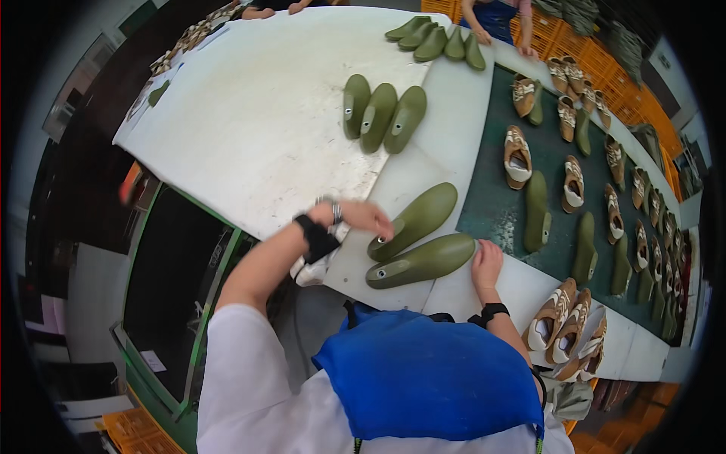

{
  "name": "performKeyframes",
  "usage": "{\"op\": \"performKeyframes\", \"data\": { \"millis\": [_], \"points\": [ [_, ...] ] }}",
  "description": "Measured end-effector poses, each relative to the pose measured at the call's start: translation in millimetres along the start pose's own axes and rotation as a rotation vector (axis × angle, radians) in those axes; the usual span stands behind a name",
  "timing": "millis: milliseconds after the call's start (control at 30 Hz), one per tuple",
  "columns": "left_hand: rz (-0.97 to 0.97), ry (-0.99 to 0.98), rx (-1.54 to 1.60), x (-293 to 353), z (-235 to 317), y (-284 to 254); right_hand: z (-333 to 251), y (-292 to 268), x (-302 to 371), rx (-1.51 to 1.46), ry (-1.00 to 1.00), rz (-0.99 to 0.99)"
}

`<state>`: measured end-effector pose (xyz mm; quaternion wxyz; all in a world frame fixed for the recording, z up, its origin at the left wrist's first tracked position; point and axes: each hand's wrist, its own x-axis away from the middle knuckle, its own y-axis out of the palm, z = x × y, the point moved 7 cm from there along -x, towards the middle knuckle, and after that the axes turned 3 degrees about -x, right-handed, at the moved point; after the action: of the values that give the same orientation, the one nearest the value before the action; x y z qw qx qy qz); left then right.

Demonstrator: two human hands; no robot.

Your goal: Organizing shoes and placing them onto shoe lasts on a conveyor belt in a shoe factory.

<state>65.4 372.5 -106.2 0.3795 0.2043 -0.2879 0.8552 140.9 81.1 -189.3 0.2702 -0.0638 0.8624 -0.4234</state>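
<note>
Two green shoe lasts lie side by side on the pale tabletop in front of me. The farther last [423, 214] has its heel end beside my left hand [370, 218], whose bent, slightly blurred fingers reach over that heel; a firm grip cannot be made out. Beside the toe of the nearer last [423, 261] is my right hand [488, 265], its fingers extended, the tips at or against the toe. Each last has a small metal-rimmed hole near the heel. Black bands circle both my wrists, and a metal watch is on the left.
Three more lasts [376, 117] lie farther off, and several [437, 41] stand near the far edge. On the right, a dark green belt [484, 181] bears brown-and-white shoes [518, 159] and lasts. More shoes [556, 321] sit by my right arm. A person [499, 19] works across the table.
</note>
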Motion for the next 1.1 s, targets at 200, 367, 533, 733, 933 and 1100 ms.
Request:
{"op": "performKeyframes", "data": {
  "millis": [200,367,533,733,933,1100],
  "points": [
    [0.812,-0.084,-0.072,58,-3,-217,-5,0,-1,0.001,-0.024,-0.013],
    [0.831,-0.467,-0.419,42,-57,-277,-11,-1,-7,0.017,-0.004,-0.006],
    [0.823,-0.641,-0.377,-21,-76,-262,-14,-5,-11,0.036,0.026,-0.015],
    [0.607,-0.82,-0.407,-70,-104,-272,-10,-2,-9,0.053,0.074,-0.035],
    [0.738,-0.795,-0.359,-84,-67,-252,-17,-8,-17,0.06,0.092,-0.048],
    [0.911,-0.771,-0.285,-92,-68,-262,-12,-8,-14,0.045,0.133,-0.06]
  ]
}}
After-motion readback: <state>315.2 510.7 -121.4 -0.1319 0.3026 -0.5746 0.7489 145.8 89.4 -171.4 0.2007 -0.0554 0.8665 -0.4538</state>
